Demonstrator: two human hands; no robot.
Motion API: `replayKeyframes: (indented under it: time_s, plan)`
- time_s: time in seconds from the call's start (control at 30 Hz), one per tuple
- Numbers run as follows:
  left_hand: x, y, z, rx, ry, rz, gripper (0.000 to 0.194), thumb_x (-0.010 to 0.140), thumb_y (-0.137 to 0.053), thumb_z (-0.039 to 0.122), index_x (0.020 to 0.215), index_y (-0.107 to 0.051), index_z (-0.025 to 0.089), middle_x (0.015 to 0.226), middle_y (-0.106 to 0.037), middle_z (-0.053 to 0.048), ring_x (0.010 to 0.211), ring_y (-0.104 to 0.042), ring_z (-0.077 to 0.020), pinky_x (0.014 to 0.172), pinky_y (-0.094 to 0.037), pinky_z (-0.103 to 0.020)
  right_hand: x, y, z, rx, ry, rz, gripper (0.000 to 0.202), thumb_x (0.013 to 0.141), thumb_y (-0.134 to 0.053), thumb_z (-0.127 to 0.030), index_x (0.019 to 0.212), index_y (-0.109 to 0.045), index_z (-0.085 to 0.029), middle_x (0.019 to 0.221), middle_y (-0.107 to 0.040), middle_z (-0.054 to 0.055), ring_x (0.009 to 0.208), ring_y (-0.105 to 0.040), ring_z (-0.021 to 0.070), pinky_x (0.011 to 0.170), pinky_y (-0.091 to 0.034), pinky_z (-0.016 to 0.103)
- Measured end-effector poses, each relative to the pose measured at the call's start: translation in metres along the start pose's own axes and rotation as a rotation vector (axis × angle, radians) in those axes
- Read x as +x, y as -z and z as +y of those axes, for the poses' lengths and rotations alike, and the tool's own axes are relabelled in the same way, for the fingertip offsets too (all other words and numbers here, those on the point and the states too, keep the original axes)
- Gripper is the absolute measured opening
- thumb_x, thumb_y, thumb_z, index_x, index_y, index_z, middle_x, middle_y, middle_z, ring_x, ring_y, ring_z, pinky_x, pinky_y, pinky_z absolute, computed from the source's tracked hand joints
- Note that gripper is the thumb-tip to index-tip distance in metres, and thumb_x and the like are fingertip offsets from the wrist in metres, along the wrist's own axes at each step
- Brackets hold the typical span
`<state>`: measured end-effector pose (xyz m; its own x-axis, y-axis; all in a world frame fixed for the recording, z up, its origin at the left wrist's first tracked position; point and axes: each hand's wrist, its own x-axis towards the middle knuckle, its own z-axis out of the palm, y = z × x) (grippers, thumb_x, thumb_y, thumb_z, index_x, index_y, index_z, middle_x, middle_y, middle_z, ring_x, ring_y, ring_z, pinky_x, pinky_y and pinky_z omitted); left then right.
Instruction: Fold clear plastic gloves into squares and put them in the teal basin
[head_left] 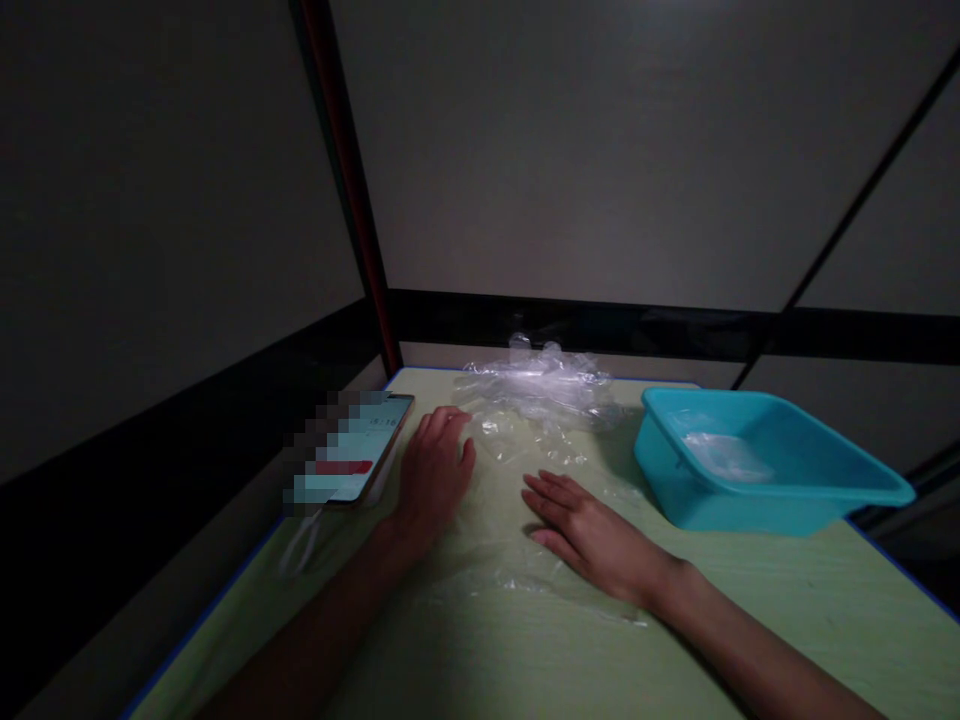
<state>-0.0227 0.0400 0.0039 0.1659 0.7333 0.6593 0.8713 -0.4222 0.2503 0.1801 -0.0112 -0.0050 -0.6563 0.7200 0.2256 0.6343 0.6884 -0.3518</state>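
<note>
The film (499,548) lies on the table (570,675) between and partly beneath your hands, thin, clear and wrinkled, and that is where trouble could start: a dragging palm might crease or tear it, and its near edge could fold under, since nothing weighs that edge down. Being so clear on a pale surface in dim light, its outline is easy to misjudge — I can't trace all of it myself. Your right hand (592,535) is palm down over its right side, fingers straight and loosely together; your left hand (435,468) is flat along its left side, fingers extended, thumb a little apart. Neither pinches anything that I can see, and how hard either presses I can't tell. Just beyond the film's far end sits the shiny pile (536,385) of clear plastic; the two look close enough to snag or be confused. Farther out, the phone (379,435) is just beside your left hand — a sideways sweep could knock it — while the blue basin (750,508) stands right of your right hand, more plastic (724,455) inside.
</note>
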Motion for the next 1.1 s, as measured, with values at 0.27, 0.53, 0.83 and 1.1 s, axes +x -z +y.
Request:
replayKeyframes:
  time_s: [0.27,0.53,0.83,1.1]
  plan:
    - [-0.016,-0.005,0.025,-0.237,-0.202,-0.132,0.018,0.075,-0.040,0.009,0.083,-0.054,0.017,0.084,-0.055,-0.005,0.084,-0.050,-0.0177,0.078,-0.042,-0.031,0.000,0.018,0.000,-0.032,0.092,-0.051,0.033,0.087,-0.036,-0.027,0.115,-0.050,-0.018,0.116,-0.053,0.006,0.109,-0.045,0.0182,0.095,-0.033,0.034]
    - [-0.033,-0.025,0.026,-0.462,-0.082,-0.484,0.042,0.077,-0.045,0.021,0.119,-0.043,0.013,0.129,-0.038,-0.011,0.120,-0.032,-0.0224,0.100,-0.022,-0.034,0.004,-0.005,0.002,-0.039,-0.061,0.034,0.048,0.086,-0.036,-0.034,0.127,-0.034,-0.008,0.130,-0.037,0.013,0.120,-0.032,0.0206,0.099,-0.029,0.034]
    - [-0.029,-0.021,0.009,-0.045,-0.214,-0.602,0.057,0.081,-0.037,0.045,0.128,-0.029,0.013,0.137,-0.024,-0.010,0.126,-0.017,-0.0223,0.102,-0.015,-0.039,0.000,-0.013,0.006,-0.195,-0.169,-0.047,0.064,0.084,-0.028,-0.050,0.130,-0.026,-0.006,0.137,-0.020,0.015,0.125,-0.018,0.0245,0.102,-0.020,0.040]
    - [-0.023,-0.020,-0.007,0.159,-0.149,-0.597,0.059,0.084,-0.029,0.044,0.126,-0.029,0.003,0.135,-0.024,-0.017,0.125,-0.019,-0.0226,0.101,-0.020,-0.038,0.001,-0.015,0.010,-0.212,-0.229,-0.040,0.075,0.081,-0.025,-0.057,0.132,-0.019,-0.002,0.137,-0.015,0.017,0.126,-0.012,0.0245,0.103,-0.017,0.038]
